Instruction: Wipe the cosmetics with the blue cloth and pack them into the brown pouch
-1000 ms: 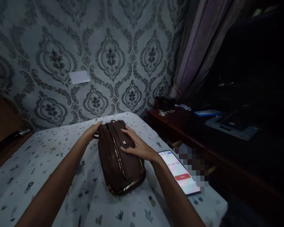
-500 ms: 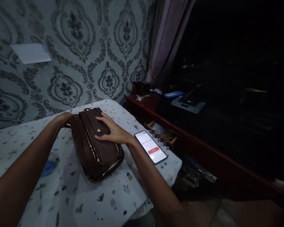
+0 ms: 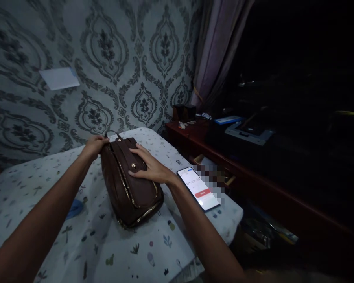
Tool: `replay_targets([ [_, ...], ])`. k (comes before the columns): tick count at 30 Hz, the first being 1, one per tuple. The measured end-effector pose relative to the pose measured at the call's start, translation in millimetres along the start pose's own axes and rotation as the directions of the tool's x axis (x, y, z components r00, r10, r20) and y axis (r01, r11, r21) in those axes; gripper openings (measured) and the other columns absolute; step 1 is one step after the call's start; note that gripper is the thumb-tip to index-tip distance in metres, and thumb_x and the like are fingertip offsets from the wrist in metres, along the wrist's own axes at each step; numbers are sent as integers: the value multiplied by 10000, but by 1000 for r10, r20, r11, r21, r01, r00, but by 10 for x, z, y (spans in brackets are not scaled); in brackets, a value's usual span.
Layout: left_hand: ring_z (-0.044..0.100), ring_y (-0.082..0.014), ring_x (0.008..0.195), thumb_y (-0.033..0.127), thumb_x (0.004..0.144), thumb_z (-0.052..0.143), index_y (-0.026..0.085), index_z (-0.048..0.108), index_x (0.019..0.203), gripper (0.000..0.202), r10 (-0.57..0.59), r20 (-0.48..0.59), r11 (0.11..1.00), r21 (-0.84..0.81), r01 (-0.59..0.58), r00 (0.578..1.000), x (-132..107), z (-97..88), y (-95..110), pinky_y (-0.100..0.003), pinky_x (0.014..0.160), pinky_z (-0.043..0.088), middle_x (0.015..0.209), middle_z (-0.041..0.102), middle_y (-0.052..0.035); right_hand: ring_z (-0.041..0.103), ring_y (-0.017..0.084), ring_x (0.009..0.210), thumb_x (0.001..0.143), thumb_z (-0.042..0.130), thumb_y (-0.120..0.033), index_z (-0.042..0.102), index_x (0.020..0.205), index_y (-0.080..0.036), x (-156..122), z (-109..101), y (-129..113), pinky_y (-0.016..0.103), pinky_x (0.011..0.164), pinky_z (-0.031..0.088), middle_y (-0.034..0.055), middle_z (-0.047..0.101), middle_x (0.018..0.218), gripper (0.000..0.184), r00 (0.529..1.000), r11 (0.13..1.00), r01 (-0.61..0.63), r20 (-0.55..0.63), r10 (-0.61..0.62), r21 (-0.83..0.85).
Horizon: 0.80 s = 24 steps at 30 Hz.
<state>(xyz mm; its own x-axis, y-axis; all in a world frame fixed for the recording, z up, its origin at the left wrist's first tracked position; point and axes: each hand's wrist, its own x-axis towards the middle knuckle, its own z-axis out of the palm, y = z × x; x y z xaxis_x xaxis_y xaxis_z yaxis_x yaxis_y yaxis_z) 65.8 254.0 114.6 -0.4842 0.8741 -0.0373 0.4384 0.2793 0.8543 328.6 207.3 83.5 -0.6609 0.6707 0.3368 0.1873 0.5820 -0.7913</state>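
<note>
A brown leather bag (image 3: 129,188) with gold zips lies on a white patterned sheet (image 3: 76,236). My left hand (image 3: 94,145) is closed on the bag's far end, where a thin handle loop sticks up. My right hand (image 3: 150,167) lies flat on top of the bag with its fingers spread, pressing beside a gold stud. A lit phone (image 3: 198,188) showing a timer and a red button lies on the sheet just right of the bag.
Patterned wallpaper with a white paper note (image 3: 59,78) stands behind. A dark red wooden sideboard (image 3: 224,157) with small boxes and a flat grey device runs along the right. A purple curtain (image 3: 218,51) hangs in the corner. The far right is dark.
My left hand has closed round the handle end of the bag and raised it slightly. My right hand stays flat on top. The view has swung right, then a little back.
</note>
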Motion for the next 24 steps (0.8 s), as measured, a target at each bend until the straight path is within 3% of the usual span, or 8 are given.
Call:
replay_targets([
  [6, 655, -217, 1024, 364, 945, 620, 166, 597, 1234, 352, -46, 146, 998, 40, 41, 988, 41, -82, 111, -427, 857, 577, 1221, 637, -92, 102, 261, 1559, 779, 750, -474, 436, 1474, -211, 5, -9, 52, 473, 1247, 109, 161, 183, 1665, 806, 1000, 999, 13, 20, -14, 48],
  [11, 646, -230, 1059, 376, 944, 618, 170, 588, 1255, 374, -99, 253, 992, 107, 74, 962, 231, 42, 258, -448, 885, 568, 1254, 626, -99, 103, 258, 1559, 797, 732, -472, 428, 1478, -174, -2, -30, 21, 458, 1252, 103, 187, 190, 1657, 803, 999, 1000, 16, 34, -16, 27],
  [18, 643, -238, 1070, 372, 939, 626, 170, 594, 1249, 372, -80, 351, 979, 203, 8, 933, 421, 234, 359, -452, 893, 566, 1260, 624, -95, 105, 251, 1559, 799, 737, -488, 427, 1484, -219, -16, -30, 35, 460, 1256, 114, 138, 182, 1666, 799, 999, 999, 0, 40, -2, 49],
  [24, 644, -237, 1067, 368, 939, 627, 169, 594, 1250, 371, -22, 395, 975, 210, -67, 918, 526, 316, 365, -451, 890, 567, 1258, 625, -95, 117, 253, 1557, 805, 729, -498, 416, 1497, -201, -27, -41, 9, 456, 1259, 118, 152, 191, 1661, 816, 999, 999, 7, 33, -8, 41],
])
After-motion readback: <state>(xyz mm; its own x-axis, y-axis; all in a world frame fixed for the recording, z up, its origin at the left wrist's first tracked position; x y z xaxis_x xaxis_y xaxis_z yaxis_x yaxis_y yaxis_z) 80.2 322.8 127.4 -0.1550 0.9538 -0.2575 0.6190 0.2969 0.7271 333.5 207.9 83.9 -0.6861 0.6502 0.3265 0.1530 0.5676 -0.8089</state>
